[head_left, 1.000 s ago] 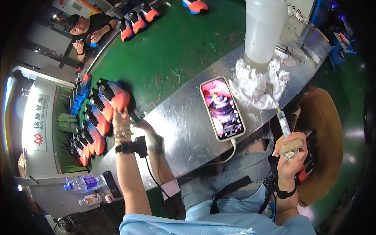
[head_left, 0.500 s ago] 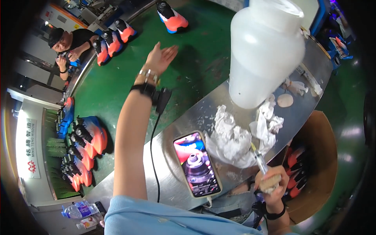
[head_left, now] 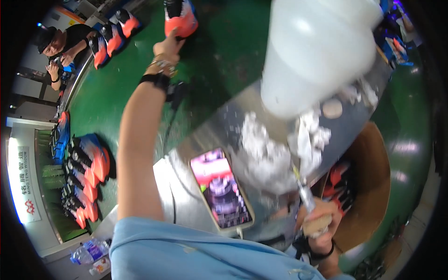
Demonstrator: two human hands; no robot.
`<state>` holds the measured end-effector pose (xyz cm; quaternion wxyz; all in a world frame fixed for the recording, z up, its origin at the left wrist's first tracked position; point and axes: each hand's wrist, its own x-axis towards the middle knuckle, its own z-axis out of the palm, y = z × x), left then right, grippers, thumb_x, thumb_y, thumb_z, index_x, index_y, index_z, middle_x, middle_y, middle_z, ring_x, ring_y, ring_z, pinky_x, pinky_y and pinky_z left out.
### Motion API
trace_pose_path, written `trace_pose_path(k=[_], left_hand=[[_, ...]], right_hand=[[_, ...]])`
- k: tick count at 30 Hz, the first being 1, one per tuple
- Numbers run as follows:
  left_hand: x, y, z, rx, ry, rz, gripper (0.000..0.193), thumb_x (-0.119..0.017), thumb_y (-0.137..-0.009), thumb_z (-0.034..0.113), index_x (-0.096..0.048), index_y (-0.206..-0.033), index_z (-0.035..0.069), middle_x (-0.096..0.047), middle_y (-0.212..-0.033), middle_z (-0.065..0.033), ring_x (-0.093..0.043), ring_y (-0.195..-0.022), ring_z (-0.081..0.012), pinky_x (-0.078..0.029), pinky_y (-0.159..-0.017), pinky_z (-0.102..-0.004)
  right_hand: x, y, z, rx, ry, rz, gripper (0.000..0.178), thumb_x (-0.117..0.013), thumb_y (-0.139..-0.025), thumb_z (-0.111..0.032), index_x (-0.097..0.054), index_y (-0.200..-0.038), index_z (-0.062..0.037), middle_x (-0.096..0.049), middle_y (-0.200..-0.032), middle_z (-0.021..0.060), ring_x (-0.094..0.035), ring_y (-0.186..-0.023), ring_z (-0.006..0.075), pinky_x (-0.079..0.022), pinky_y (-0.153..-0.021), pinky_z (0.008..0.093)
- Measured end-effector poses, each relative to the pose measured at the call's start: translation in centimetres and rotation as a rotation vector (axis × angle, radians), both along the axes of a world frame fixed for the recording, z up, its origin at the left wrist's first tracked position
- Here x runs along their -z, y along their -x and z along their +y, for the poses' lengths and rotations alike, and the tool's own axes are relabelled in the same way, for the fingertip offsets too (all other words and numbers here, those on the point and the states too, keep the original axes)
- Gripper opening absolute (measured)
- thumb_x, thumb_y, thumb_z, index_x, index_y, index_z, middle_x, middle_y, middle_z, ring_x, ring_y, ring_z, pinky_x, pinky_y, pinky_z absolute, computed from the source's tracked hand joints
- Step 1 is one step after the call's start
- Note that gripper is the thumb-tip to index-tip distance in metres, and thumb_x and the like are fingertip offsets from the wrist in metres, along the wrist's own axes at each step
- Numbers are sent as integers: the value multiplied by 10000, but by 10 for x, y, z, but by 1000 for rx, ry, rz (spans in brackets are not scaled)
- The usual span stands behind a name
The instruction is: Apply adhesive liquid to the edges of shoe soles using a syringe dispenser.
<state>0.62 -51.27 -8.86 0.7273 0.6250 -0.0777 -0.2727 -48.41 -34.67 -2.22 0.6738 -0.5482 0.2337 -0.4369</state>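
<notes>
Head view: left hand (head_left: pixel 169 46) closed on one orange shoe (head_left: pixel 181 18), right hand (head_left: pixel 318 224) clamped around one brush (head_left: pixel 305 196).

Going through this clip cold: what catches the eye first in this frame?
The big translucent white jug looms at top right, over the metal table. Next, the left hand stretches far up to touch an orange-and-black shoe on the green belt. At lower right, the right hand grips a thin tool beside crumpled white paper.
</notes>
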Motion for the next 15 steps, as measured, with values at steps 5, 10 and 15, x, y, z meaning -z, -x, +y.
trace_pose_path(k=[5, 10, 15], left_hand=[[-34, 61, 220, 200, 131, 25, 210, -615, -828, 147, -570, -942, -23, -579, -952, -52, -562, -866, -137, -480, -828, -272], [-75, 223, 472, -154, 22, 244, 207, -488, -881, 151, -529, -1011, -4, -560, -987, -38, -530, -879, -129, -454, -803, -262], [-103, 365, 615, -268, 27, 404, 251, -493, -874, 155, -504, -1062, -10, -591, -980, -60, -565, -878, -124, -468, -737, -236]], right_hand=[[-12, 15, 18, -2, 55, -80, 556, -550, -796, -518, -501, -862, 32, -515, -596, 109, -541, -475, 182, -423, -429, 257], [-11, 18, 27, -9, 138, -50, 482, -493, -842, -433, -472, -897, 46, -523, -680, 106, -534, -525, 156, -442, -482, 261], [3, -3, 26, 23, 216, 6, 328, -456, -876, -310, -482, -908, 15, -525, -680, 66, -511, -561, 120, -402, -521, 226]])
